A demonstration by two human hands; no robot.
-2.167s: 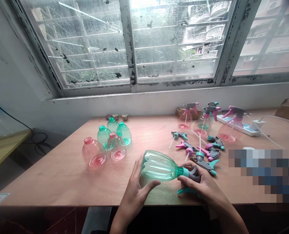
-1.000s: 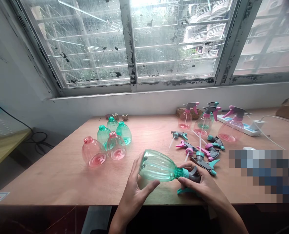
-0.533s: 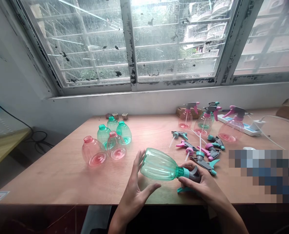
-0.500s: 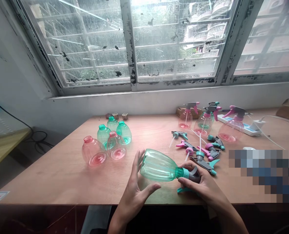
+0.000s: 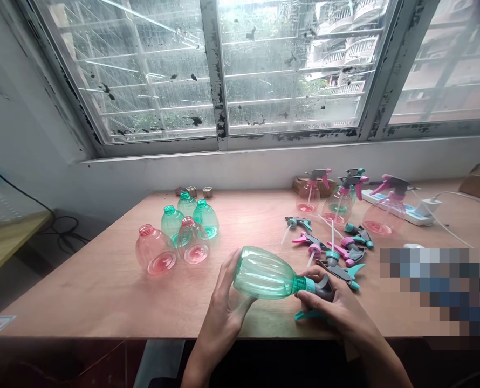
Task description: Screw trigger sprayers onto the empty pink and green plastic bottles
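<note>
A clear green spray bottle (image 5: 266, 274) lies sideways in the air above the table's front part, its base to the left. My left hand (image 5: 227, 302) is closed around the base end, with the thumb partly hidden beneath it. At the neck, my right hand (image 5: 333, 299) grips the grey and teal trigger sprayer (image 5: 323, 289) by its collar and head. The teal trigger (image 5: 308, 315) points down below my right hand. No straw can be made out inside the bottle. Just beyond my right hand lies a loose grey and teal sprayer head (image 5: 339, 268).
Several open pink bottles (image 5: 155, 250) and green bottles (image 5: 206, 218) stand at the left. More loose sprayer heads (image 5: 353, 250) lie at the right. Behind them are bottles with sprayers fitted (image 5: 308, 196) and a white power strip (image 5: 416, 213). A blurred patch (image 5: 438, 291) covers the right side.
My left hand has closed in on the bottle's base, its thumb moving from apart to under the bottle. The right hand keeps its grip on the sprayer, nearly still.
</note>
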